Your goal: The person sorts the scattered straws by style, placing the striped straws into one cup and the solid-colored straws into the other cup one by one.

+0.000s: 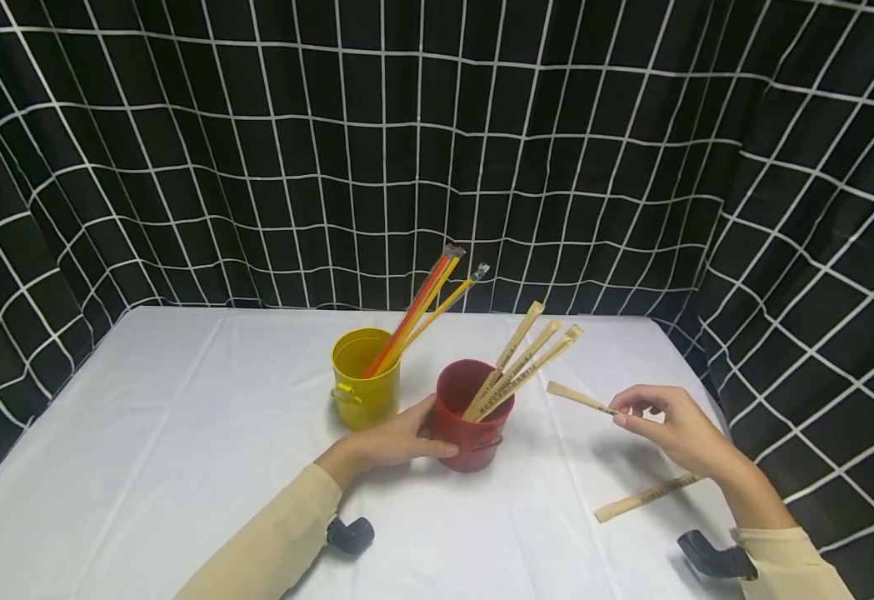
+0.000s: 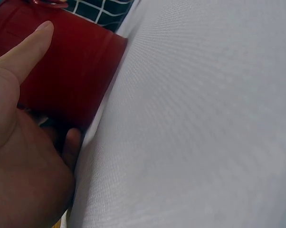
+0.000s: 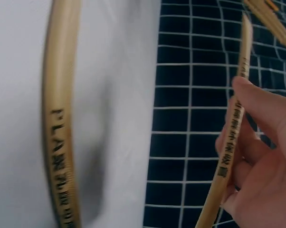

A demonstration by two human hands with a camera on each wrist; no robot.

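A red bucket [image 1: 466,446] stands on the white table, with several tan paper-wrapped straws [image 1: 521,362] leaning out of it to the right. My left hand [image 1: 399,435] grips the bucket's left side, the thumb lying across its front; in the left wrist view the red wall [image 2: 67,61] shows between thumb and fingers. To the right, my right hand [image 1: 665,423] pinches one wrapped straw [image 1: 581,397] between thumb and fingers, above the table. Dark printing runs along this straw [image 3: 231,135] in the right wrist view. Another wrapped straw [image 1: 642,498] lies on the table below that hand.
A yellow bucket [image 1: 365,404] stands behind and left of the red one, holding orange and yellow sticks [image 1: 417,312] in clear wrapping. The white tablecloth [image 1: 182,417] reaches back to a black curtain [image 1: 332,150] with a white grid.
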